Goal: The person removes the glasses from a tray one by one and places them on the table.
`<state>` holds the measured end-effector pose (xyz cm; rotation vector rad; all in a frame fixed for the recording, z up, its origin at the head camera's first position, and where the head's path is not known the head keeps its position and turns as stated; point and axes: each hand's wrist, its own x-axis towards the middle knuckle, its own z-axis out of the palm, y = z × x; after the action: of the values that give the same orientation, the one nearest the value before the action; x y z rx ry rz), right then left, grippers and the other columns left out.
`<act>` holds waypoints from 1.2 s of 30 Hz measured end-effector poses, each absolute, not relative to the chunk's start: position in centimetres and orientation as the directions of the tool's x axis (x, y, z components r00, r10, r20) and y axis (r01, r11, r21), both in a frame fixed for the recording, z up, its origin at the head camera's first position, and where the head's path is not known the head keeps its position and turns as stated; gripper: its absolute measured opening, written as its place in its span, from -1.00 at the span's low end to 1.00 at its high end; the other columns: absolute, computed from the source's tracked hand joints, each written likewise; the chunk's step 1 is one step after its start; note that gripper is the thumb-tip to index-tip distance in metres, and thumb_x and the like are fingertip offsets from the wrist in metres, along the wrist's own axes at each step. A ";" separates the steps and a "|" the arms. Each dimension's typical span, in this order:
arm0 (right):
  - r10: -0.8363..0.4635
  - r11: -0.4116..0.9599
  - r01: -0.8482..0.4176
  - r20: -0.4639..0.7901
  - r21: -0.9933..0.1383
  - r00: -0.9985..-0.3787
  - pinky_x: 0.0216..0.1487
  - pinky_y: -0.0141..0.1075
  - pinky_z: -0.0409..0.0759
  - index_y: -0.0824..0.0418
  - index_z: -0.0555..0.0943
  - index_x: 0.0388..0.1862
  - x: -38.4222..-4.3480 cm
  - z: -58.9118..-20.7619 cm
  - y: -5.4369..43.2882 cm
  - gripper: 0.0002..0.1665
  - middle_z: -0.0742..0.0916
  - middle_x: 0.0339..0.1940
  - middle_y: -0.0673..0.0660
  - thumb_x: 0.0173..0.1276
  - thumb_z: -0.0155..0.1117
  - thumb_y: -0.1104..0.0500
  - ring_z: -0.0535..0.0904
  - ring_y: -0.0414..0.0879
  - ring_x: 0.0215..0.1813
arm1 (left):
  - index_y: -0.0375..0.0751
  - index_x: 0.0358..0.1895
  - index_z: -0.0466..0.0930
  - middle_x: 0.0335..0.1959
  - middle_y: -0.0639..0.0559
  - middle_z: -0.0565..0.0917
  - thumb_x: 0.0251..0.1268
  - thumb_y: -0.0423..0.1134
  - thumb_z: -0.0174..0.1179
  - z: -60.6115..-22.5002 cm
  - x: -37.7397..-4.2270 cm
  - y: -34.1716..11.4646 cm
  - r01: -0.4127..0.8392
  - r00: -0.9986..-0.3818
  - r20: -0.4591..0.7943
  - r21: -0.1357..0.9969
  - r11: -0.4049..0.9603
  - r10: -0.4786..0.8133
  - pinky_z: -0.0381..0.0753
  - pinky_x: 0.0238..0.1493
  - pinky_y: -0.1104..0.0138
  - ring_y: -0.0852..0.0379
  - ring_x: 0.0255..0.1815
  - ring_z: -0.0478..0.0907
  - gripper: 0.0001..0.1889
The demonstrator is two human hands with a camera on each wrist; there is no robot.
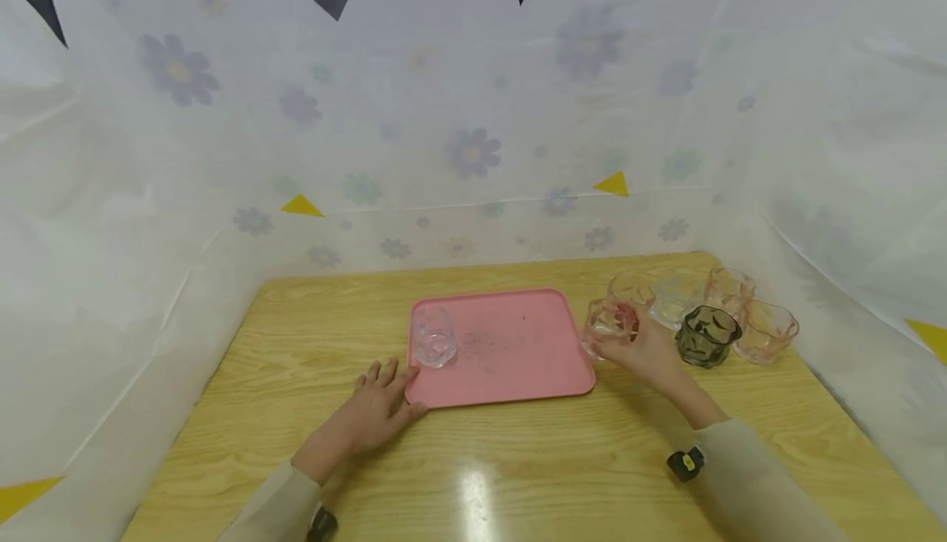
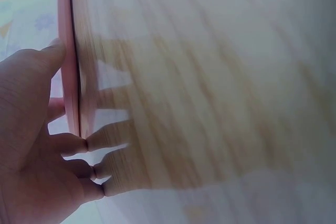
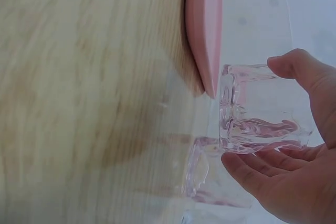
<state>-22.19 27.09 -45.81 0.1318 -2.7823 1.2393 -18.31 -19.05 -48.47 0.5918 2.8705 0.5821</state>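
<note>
My right hand (image 1: 647,353) holds a clear, pink-tinted glass (image 3: 265,108) between thumb and fingers. In the right wrist view its base is off the table, close to the tray's right edge. The pink tray (image 1: 510,361) lies flat on the table, with a clear glass (image 1: 434,340) standing at its left side. My left hand (image 1: 373,410) rests at the tray's near left corner, fingers spread and thumb against the rim. In the left wrist view the tray edge (image 2: 68,77) runs beside the left hand (image 2: 42,145), whose fingertips touch the table.
On the right of the table stand several glasses: a dark grey one (image 1: 708,336), a pinkish one (image 1: 767,332), another pinkish one (image 1: 731,287), a clear one (image 1: 675,299) and a pale pink one (image 1: 629,289). White patterned sheeting (image 1: 473,114) walls the table's back and sides.
</note>
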 end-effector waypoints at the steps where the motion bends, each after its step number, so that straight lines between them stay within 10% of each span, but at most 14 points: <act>1: -0.038 0.676 -0.110 0.114 -0.729 -0.993 -0.15 -0.15 0.69 0.38 0.26 0.60 -22.1 -45.8 27.3 0.07 0.61 0.35 0.49 0.33 0.54 -0.11 0.70 0.18 0.02 | -0.17 0.67 0.22 0.64 -0.54 0.11 0.61 0.26 0.02 -48.5 -18.3 -19.0 0.348 -0.910 -0.070 0.403 0.847 0.408 0.01 0.56 -0.50 -0.66 0.64 -0.04 -0.21; 12: -0.008 0.712 -0.082 0.109 -0.698 -0.994 0.09 0.23 0.70 0.39 0.22 0.61 -21.3 -46.3 29.4 0.11 0.59 0.37 0.52 0.36 0.50 -0.19 0.60 0.40 0.29 | -0.18 0.66 0.24 0.63 -0.55 0.12 0.62 0.26 0.02 -48.6 -18.3 -19.0 0.352 -0.908 -0.073 0.400 0.846 0.412 0.03 0.55 -0.50 -0.66 0.63 -0.03 -0.22; 36: 0.035 0.733 -0.031 0.083 -0.680 -0.996 -0.12 -0.03 0.70 0.46 0.18 0.61 -20.5 -46.4 31.6 0.13 0.55 0.39 0.53 0.38 0.50 -0.13 0.66 0.26 0.08 | -0.17 0.67 0.21 0.63 -0.56 0.10 0.62 0.25 0.02 -48.4 -18.4 -18.9 0.347 -0.907 -0.082 0.409 0.844 0.413 0.00 0.56 -0.50 -0.67 0.64 -0.05 -0.22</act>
<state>-20.50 31.64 -46.40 -0.0027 -2.8397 1.1161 -18.38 -18.95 -48.44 0.5929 2.8549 0.5860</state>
